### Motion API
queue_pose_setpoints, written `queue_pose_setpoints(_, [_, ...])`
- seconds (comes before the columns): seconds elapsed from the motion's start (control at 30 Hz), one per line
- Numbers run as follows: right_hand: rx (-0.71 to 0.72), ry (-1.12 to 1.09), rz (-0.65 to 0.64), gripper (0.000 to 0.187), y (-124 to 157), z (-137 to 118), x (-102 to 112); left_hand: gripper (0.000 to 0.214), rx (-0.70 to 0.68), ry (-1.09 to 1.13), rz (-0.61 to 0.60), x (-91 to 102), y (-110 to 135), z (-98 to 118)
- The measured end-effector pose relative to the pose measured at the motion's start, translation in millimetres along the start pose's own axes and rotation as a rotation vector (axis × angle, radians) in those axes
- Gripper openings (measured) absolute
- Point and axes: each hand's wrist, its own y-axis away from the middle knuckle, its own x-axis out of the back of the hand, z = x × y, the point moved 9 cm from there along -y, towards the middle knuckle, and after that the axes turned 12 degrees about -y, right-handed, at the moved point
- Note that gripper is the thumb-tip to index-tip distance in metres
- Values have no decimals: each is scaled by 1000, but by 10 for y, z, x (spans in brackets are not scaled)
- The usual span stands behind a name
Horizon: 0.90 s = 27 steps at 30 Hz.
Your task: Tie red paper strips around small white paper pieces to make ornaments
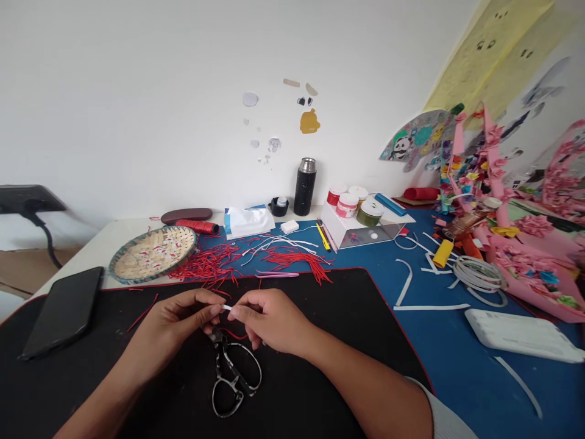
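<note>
Both my hands meet over the black mat (320, 378). My left hand (178, 317) and my right hand (269, 320) pinch the two ends of a small white paper strip (227, 308) between thumb and fingers. A thin red paper strip (235, 335) curls under my right hand. Just below my hands, a pair of metal scissors (234, 373) lies on the mat, handles toward me.
A black phone (64, 311) lies at the left. Behind the mat are a woven basket (153, 253), piles of red strips (208, 265), white strips (278, 244), paint jars (350, 203), a black flask (304, 186), a white power bank (521, 334) and pink paper crafts (525, 244).
</note>
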Motion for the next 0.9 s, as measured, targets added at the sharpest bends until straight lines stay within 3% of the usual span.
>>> queue_pose_setpoints(0.3, [-7,8,8,17,-12,35,21,30,56,69,35,42,-6,-115])
queue_pose_setpoints(0.9, [31,29,17,17,-13,9,19,31,22,6,16,33,-2,-60])
